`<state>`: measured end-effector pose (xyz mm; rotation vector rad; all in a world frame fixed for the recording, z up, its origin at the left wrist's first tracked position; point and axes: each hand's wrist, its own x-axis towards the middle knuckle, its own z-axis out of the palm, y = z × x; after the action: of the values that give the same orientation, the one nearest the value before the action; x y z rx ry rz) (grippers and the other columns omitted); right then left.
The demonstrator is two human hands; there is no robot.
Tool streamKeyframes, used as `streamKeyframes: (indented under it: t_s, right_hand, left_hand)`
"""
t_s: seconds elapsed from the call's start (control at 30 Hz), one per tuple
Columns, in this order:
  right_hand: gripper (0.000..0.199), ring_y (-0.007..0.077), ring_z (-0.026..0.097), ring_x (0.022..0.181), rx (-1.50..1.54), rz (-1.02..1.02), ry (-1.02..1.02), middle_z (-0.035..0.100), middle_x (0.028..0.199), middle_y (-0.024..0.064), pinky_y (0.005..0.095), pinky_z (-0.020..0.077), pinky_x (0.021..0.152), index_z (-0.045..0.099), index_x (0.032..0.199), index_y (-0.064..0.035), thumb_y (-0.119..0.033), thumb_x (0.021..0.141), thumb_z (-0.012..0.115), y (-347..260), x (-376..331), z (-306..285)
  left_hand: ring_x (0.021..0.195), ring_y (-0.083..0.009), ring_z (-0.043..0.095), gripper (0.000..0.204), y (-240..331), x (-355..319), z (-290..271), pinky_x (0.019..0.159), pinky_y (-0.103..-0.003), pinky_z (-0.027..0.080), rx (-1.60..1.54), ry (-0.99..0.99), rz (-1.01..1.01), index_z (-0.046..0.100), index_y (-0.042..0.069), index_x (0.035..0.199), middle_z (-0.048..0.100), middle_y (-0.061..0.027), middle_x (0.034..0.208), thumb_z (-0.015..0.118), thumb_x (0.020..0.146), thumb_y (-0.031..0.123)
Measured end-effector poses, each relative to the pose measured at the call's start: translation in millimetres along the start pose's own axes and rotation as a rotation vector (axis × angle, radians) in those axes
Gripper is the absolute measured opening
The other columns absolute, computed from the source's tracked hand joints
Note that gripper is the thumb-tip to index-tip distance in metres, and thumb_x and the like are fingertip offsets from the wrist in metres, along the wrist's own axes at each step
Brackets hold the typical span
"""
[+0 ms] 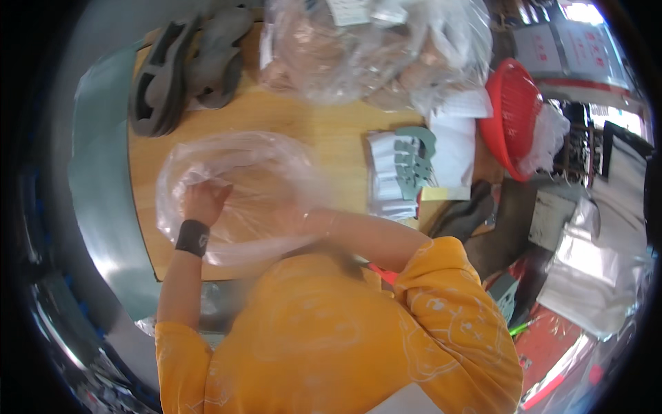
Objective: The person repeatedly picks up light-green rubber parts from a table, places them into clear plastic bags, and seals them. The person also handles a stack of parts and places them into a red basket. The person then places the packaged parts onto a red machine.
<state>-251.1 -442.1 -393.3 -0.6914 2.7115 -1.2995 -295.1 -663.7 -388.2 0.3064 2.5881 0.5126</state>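
Note:
A clear plastic bag [241,238] lies spread on the wooden table in front of me, its mouth opened into a wide ring. My left hand [205,201], with a dark band on the wrist, is at the left part of the bag, its fingers closed on the thin film. My right hand [293,217] reaches across to the bag's right side. Motion and the film smear it, so its fingers cannot be made out.
Grey shoe soles [162,83] stand at the table's far left. A large clear bag of brownish items [331,58] fills the far edge. To the right are green cut-out pieces [412,162] on white sheets, a red basket [510,117] and a dark sole [469,210].

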Motion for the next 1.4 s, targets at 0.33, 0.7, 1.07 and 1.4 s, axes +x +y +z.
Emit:
streamKeyframes:
  t_s: [0.33,0.7,1.07,1.4]
  right_hand:
    - [0.030,0.0211,0.064,0.073,0.463,1.042,0.117,0.065,0.082,0.0113,0.0359,0.0518,0.067,0.056,0.109,-0.0054,-0.017,0.082,0.060,29,10,10]
    - [0.024,0.0319,0.060,0.087,0.231,0.024,0.048,0.063,0.094,0.0122,0.0428,0.0482,0.073,0.061,0.104,-0.0108,-0.014,0.081,0.059,-170,-105,-62]
    - [0.027,0.0302,0.059,0.095,-0.482,0.630,0.940,0.062,0.100,0.0132,0.0368,0.0482,0.083,0.062,0.104,-0.0049,-0.003,0.077,0.064,-196,-399,-227]
    - [0.055,0.0279,0.064,0.097,-0.168,1.513,0.835,0.065,0.106,0.0210,0.0385,0.0488,0.086,0.054,0.125,0.0015,-0.032,0.082,0.064,-221,-620,-276]
  left_hand:
    - [0.133,-0.0387,0.028,0.102,-9,-30,26,0.098,-0.059,0.035,0.107,-0.063,-0.106,0.022,0.019,0.146,0.029,-0.0179,0.146,0.074,0.066,0.053]
    - [0.126,-0.0337,0.043,0.053,-5,-22,28,0.104,-0.040,0.035,-0.392,-0.059,0.050,0.047,0.001,0.132,0.048,-0.0215,0.134,0.056,0.090,0.031]
    - [0.082,-0.0106,0.054,0.028,206,-63,-25,0.077,-0.025,0.044,-0.968,0.334,0.457,0.059,0.004,0.112,0.059,-0.0023,0.088,0.049,0.097,0.025]
    - [0.107,-0.0157,0.057,0.047,569,-192,176,0.094,-0.028,0.042,-0.714,-1.062,0.887,0.045,-0.007,0.130,0.061,-0.0151,0.115,0.055,0.095,0.021]
